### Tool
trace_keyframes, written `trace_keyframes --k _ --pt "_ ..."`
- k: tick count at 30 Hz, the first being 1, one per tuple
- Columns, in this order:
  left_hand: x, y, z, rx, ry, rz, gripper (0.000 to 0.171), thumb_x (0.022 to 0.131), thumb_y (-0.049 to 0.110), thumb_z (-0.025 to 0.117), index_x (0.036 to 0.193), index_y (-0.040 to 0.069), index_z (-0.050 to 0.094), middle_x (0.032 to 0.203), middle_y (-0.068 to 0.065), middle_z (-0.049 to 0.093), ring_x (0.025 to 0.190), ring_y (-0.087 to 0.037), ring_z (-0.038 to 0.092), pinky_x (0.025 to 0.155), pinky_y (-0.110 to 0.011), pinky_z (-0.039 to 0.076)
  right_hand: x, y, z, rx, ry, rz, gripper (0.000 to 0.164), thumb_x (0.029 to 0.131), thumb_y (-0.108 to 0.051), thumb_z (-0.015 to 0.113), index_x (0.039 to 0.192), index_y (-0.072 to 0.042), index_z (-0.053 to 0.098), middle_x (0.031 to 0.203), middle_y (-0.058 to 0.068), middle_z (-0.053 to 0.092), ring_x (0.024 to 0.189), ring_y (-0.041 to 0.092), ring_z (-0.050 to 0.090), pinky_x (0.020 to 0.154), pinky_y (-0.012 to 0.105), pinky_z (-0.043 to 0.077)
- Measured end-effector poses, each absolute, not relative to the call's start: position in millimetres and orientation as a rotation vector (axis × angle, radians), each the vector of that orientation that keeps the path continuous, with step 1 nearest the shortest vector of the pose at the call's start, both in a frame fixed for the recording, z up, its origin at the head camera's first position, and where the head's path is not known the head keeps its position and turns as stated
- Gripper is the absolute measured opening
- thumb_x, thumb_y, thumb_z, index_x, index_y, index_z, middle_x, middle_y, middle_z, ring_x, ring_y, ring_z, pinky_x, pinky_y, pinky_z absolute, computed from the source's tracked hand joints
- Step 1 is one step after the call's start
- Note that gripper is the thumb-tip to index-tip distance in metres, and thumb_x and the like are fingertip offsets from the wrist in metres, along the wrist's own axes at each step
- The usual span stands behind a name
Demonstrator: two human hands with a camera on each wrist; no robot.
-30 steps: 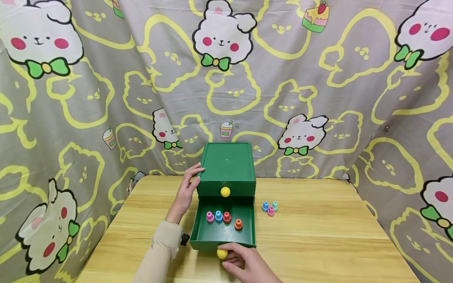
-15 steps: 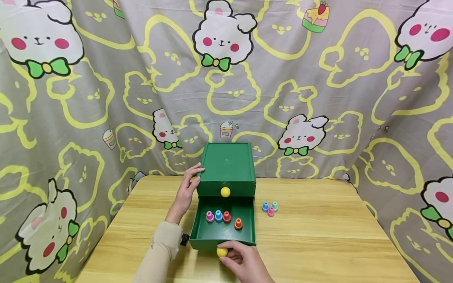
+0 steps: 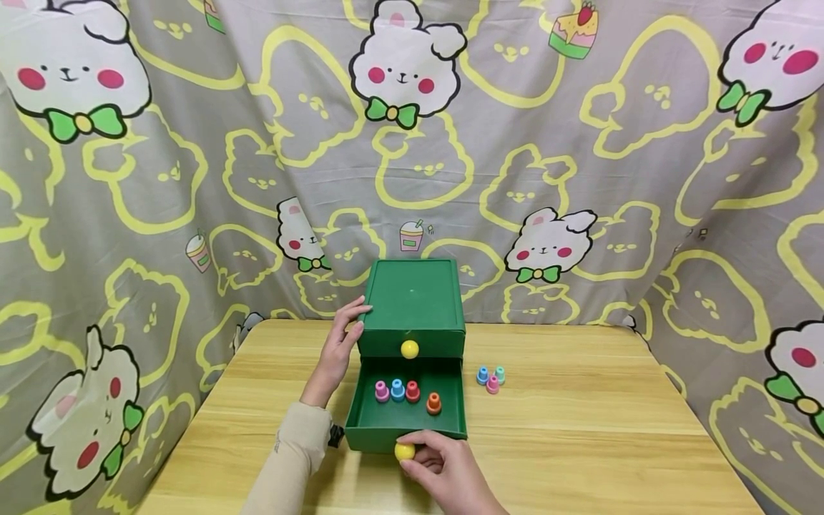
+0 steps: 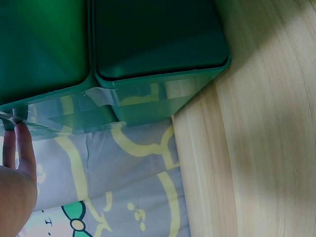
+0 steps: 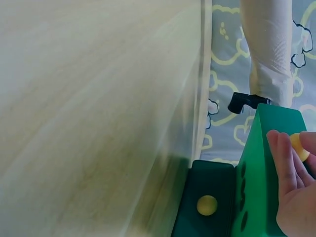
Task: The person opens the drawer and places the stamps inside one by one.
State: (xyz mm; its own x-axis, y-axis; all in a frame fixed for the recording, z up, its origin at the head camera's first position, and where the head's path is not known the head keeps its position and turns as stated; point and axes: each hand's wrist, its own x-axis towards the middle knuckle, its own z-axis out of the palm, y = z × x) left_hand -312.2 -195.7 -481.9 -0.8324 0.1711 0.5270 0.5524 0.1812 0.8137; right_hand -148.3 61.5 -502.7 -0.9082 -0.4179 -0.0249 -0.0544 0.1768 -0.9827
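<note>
A green drawer cabinet point(image 3: 413, 293) stands on the table, its top drawer with a yellow knob point(image 3: 409, 349) pushed in. Below that, a green drawer point(image 3: 405, 422) is pulled out. My right hand point(image 3: 447, 465) pinches this drawer's yellow knob point(image 3: 404, 451) between thumb and index finger. My left hand point(image 3: 336, 350) rests its fingers against the cabinet's left side. Inside the drawer stand small stepped pegs with a hole on top: a purple peg point(image 3: 383, 391), a blue peg point(image 3: 397, 390) and a red peg point(image 3: 413, 391) in a row, an orange peg point(image 3: 434, 403) apart.
On the wooden table point(image 3: 579, 415), right of the cabinet, sit a blue peg point(image 3: 483, 375), a pink peg point(image 3: 492, 384) and a mint peg point(image 3: 499, 375). A lower closed drawer front point(image 5: 219, 182) shows in the right wrist view. Patterned curtains point(image 3: 412, 164) hang behind.
My right hand and the knob have shifted slightly up and away, the drawer front rising a little in view. The pegs inside moved slightly back with it. My left hand stays put.
</note>
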Motion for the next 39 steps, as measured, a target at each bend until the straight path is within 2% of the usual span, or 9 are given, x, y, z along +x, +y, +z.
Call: trace_keyframes --k 11,19,31,35,39 --pt "-311.5 -195.9 -481.3 -0.700 -2.141 -1.688 0.035 0.111 0.012 0.043 0.144 0.011 0.055 0.165 -0.007 0.035 0.142 -0.017 0.038 0.113 -0.028 0.032 -148.9 61.8 -499.2 -0.464 2.173 -1.792 0.024 0.094 -0.030 0.078 0.118 -0.024 0.076 0.099 -0.004 0.076 0.084 0.012 0.071 0.075 0.022 0.057" --pt "-311.4 -195.9 -481.6 -0.694 -2.144 -1.691 0.035 0.111 0.013 0.043 0.143 0.011 0.055 0.165 -0.007 0.035 0.141 -0.015 0.039 0.113 -0.030 0.032 -150.0 61.3 -498.5 -0.481 2.195 -1.793 0.023 0.095 -0.029 0.077 0.117 -0.025 0.075 0.097 -0.005 0.076 0.083 0.011 0.071 0.074 0.022 0.057" --pt "-311.1 -196.2 -481.7 -0.700 -2.142 -1.699 0.035 0.111 0.013 0.044 0.143 0.011 0.056 0.165 -0.006 0.035 0.142 -0.017 0.038 0.112 -0.029 0.033 -157.9 60.5 -498.8 -0.498 2.229 -1.827 0.024 0.094 -0.024 0.078 0.118 -0.020 0.076 0.093 -0.001 0.077 0.079 0.009 0.070 0.073 0.021 0.057" --pt "-311.7 -196.0 -481.5 -0.695 -2.147 -1.699 0.035 0.111 0.011 0.043 0.144 0.010 0.055 0.165 -0.008 0.034 0.142 -0.015 0.039 0.112 -0.032 0.034 -162.1 60.5 -499.4 -0.546 2.244 -1.857 0.025 0.094 -0.021 0.077 0.118 -0.016 0.076 0.095 0.005 0.078 0.079 0.008 0.071 0.072 0.021 0.057" --pt "-312.4 -194.6 -480.8 -0.667 -2.163 -1.703 0.036 0.111 0.008 0.042 0.144 0.008 0.054 0.166 -0.012 0.032 0.140 -0.009 0.038 0.112 -0.033 0.033 -166.7 60.7 -500.0 -0.579 2.250 -1.885 0.025 0.094 -0.019 0.077 0.119 -0.014 0.075 0.093 0.005 0.078 0.079 0.014 0.073 0.073 0.022 0.058"
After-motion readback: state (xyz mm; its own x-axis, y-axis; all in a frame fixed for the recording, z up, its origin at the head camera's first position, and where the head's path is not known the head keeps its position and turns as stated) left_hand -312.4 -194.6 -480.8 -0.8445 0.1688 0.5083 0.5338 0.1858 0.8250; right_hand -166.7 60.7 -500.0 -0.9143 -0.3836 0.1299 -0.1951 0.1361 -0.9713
